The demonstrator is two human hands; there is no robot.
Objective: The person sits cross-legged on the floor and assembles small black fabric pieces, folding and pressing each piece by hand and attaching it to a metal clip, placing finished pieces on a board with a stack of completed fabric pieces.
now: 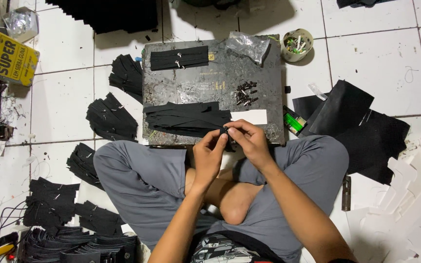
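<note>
I sit cross-legged on a white tiled floor behind a dark, worn work board (205,83). My left hand (209,154) and my right hand (249,139) meet at the board's near edge, both pinching one small black piece (225,130) between their fingertips. Just beyond them a pile of black strips (186,118) lies on the board beside a white card (249,116). A heap of small dark metal fittings (245,93) rests in the board's middle. More black strips with metal fittings (179,58) lie at the far left of the board.
A crumpled clear plastic bag (247,46) and a round cup of bits (297,45) sit at the board's far right. A green lighter (293,122) lies right of the board. Black sheets (356,124) spread at right; stacks of black pieces (110,117) line the left. A yellow box (3,56) stands far left.
</note>
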